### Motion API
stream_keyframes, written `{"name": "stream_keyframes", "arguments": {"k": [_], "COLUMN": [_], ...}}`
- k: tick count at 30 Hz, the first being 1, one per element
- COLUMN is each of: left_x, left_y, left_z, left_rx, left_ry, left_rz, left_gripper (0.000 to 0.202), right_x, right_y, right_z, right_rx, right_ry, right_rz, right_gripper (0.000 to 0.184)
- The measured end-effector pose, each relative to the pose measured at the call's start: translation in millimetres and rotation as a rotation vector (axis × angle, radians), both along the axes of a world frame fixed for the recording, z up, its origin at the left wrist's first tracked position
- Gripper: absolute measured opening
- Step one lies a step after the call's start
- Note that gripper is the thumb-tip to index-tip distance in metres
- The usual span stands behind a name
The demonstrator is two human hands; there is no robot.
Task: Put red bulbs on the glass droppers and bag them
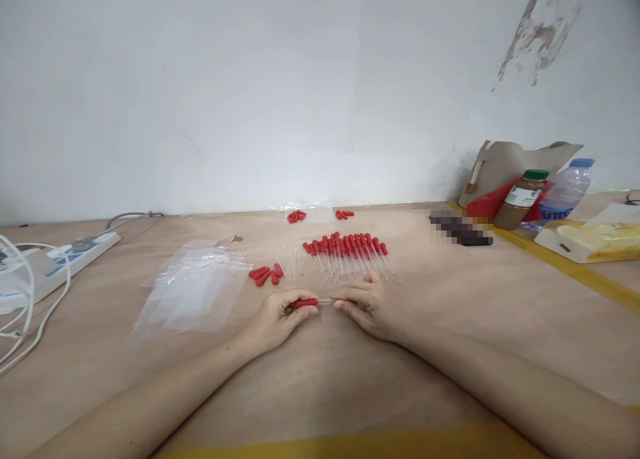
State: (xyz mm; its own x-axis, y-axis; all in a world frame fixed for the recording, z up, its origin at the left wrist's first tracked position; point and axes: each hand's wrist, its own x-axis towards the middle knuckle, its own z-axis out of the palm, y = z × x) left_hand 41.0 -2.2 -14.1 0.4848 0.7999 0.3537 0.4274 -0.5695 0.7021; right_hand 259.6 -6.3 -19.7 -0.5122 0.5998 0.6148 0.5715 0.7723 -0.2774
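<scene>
Between thumb and fingers, my left hand (284,316) pinches a red rubber dropper bulb (304,304). A thin clear glass tube (325,302) runs from the bulb's open end to my right hand (363,306), whose fingertips are closed on its other end. How deep the tube sits in the bulb is hidden. Just beyond my hands lies a row of droppers (345,249), red bulbs pointing away. Left of that row are several loose glass tubes (289,263) and several loose red bulbs (263,276).
Clear zip bags (195,286) lie at left, near a white power strip (75,269) with cables. Two bags of red bulbs (297,216) rest by the wall. At right stand a green-capped bottle (523,199), a water bottle (567,189), a beige bag (515,166) and a yellow tissue pack (600,239).
</scene>
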Motion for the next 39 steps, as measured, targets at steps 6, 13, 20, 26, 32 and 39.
{"name": "stream_keyframes", "arguments": {"k": [6,13,20,26,32,39], "left_x": [-0.8,-0.7,-0.1,0.9,2.3,-2.0], "left_y": [1.6,-4.7,-8.0,-8.3,-6.8,7.3], "left_z": [-3.8,-1.5,1.1,-0.4,0.3,-1.5], "left_rx": [-0.006,0.001,0.041,0.033,0.017,-0.427], "left_ry": [-0.106,0.017,0.075,0.051,0.049,-0.164], "left_rz": [0.041,0.063,0.037,0.064,0.06,-0.122], "left_gripper": [0.018,0.018,0.018,0.017,0.018,0.023], "right_x": [0.4,5.1,-1.0,-10.6,-14.7,-7.4], "right_y": [-3.0,3.4,-3.6,-9.3,-13.1,-2.4], "right_z": [0.5,-0.6,0.3,2.8,6.1,4.9], "right_rx": [-0.061,0.079,0.048,-0.074,-0.164,-0.112], "right_ry": [0.068,-0.062,-0.031,-0.014,-0.056,-0.164], "right_rz": [0.014,0.008,0.0,-0.032,-0.083,-0.004], "right_gripper": [0.014,0.018,0.019,0.021,0.022,0.026]}}
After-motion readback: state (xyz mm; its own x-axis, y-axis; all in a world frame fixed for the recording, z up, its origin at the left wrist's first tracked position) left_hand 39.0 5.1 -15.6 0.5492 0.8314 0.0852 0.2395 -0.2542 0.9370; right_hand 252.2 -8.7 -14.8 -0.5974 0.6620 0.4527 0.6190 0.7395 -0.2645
